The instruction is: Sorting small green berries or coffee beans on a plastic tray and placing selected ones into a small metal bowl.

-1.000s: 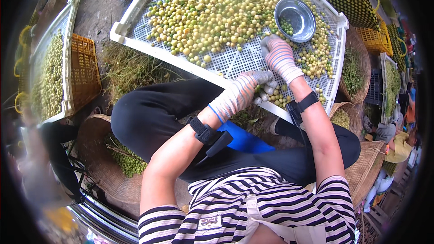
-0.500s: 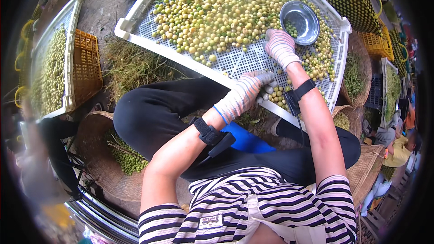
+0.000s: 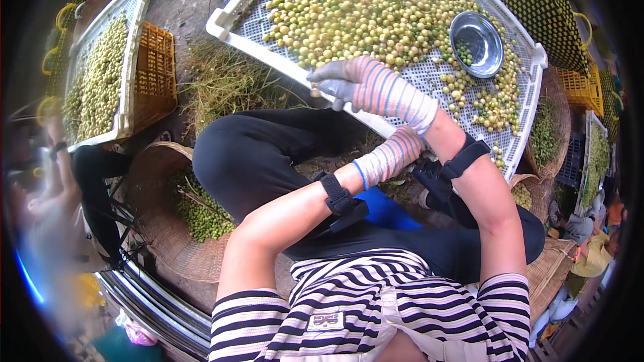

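Observation:
A white perforated tray [image 3: 265, 47] holds a heap of small round yellow-green fruits [image 3: 376, 13]. My right hand [image 3: 379, 90], in a striped glove with grey fingertips, reaches across the tray's near rim. Its fingers are bent together, and what lies between them is too small to make out. Below that rim is my left hand [image 3: 396, 154], also in a striped glove; my right wrist covers its fingers. A shiny metal bowl [image 3: 479, 43] with a few green fruits rests on the right side of the tray, apart from both hands.
Left of me a second fruit tray [image 3: 124, 94] rests on an orange crate [image 3: 154, 60]. Dry stalks [image 3: 225, 87] lie on the ground beyond my knee. A wicker basket [image 3: 161, 228] holds green fruits. Woven black-and-yellow baskets [image 3: 530, 7] stand at the right; a blurred person [image 3: 54, 214] is at the left.
My right hand has left the fruits beside the bowl and swung left over the near rim. My left hand has dropped below the rim, toward me. The whole view has shifted slightly.

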A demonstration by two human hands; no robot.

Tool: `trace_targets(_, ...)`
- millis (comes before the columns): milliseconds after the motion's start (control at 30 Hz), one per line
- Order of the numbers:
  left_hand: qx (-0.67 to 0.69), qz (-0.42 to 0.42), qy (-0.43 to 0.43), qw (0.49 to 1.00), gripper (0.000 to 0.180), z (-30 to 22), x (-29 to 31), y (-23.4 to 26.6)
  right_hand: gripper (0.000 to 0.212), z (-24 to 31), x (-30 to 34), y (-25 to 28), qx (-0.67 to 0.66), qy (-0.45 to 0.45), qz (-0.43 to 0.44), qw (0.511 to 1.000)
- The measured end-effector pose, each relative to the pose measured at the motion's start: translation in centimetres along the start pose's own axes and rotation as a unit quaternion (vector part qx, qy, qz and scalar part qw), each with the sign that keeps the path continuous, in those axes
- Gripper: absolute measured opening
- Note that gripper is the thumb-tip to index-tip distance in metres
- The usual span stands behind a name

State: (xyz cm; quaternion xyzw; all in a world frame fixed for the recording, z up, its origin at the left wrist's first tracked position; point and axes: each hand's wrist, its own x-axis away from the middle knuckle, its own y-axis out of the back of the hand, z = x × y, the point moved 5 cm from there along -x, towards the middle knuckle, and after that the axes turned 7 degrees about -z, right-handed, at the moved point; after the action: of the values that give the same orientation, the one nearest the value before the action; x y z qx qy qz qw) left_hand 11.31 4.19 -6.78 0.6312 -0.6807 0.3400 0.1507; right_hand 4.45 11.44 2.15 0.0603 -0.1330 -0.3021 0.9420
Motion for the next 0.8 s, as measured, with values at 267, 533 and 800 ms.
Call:
trace_targets(267, 0.058, 0.049, 0.045, 0.996, 0.022, 0.2, 0.6, -0.4, 0.020, -4.2, -1.5, 5.2, 0.067, -0.039, -0.106, 0.991)
trace_targets(533, 0.072, 0.054, 0.062, 0.994, 0.024, 0.5, 0.6, -0.4, 0.021, -5.5, -0.6, 7.9, 0.444, -0.022, -0.152, 0.883)
trace_targets(800, 0.054, 0.031, 0.059, 0.996, 0.022, 0.5, 0.7, 0.3, 0.023, -6.7, 0.4, 10.8, 0.442, -0.031, -0.170, 0.880)
